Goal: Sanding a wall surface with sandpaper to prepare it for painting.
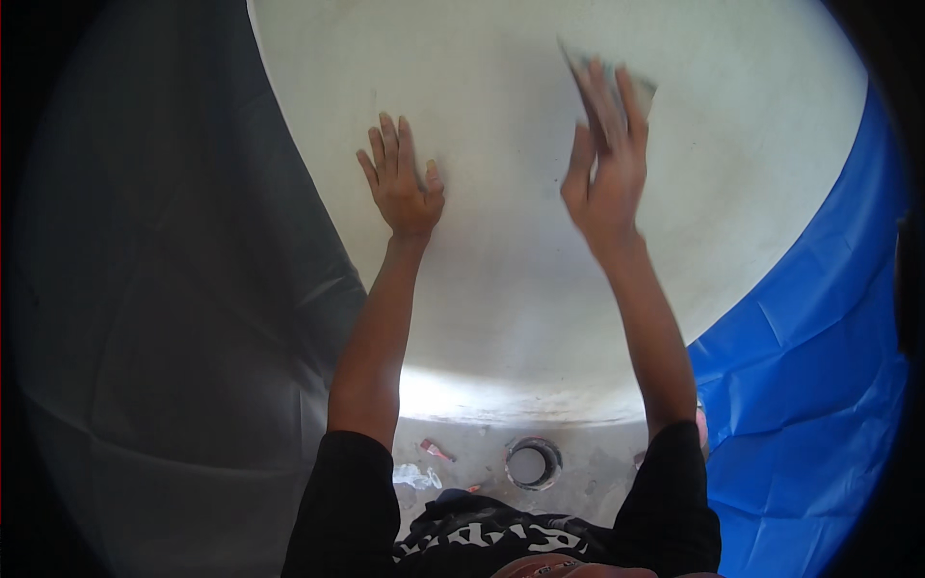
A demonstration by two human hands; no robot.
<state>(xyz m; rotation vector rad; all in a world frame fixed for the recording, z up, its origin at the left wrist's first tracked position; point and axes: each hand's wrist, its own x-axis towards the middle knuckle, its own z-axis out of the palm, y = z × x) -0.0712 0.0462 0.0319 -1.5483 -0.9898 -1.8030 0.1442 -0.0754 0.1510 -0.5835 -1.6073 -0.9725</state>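
- White, curved panel [491, 279]: used as the landmark; against its upper left part the left hand [400, 193] is laid with fingers spread, and nothing is grasped by it.
- Over the panel's upper right part, a thin sheet [646, 91] is held under the fingers of the right hand [612, 188]; the exact grip is blurred, and whether the sheet is pressed flat cannot be told.
- The sheet could be folded back or let slip, since one edge appears lifted away from the panel.
- The panel's face could be scratched if a sheet corner were dug in, or if grit were trapped beneath.
- Balance could be lost if the left palm slid, as both arms are stretched far across the panel.
- Below the panel's near edge, the round pot [511, 464] could be tipped by a careless step.
- Counted: one panel, one sheet, two hands; one pot and one red brush-like tool [437, 450] below the near edge; one dark sheeting [173, 308] beyond the panel's left edge, one blue sheeting [809, 376] beyond its right.
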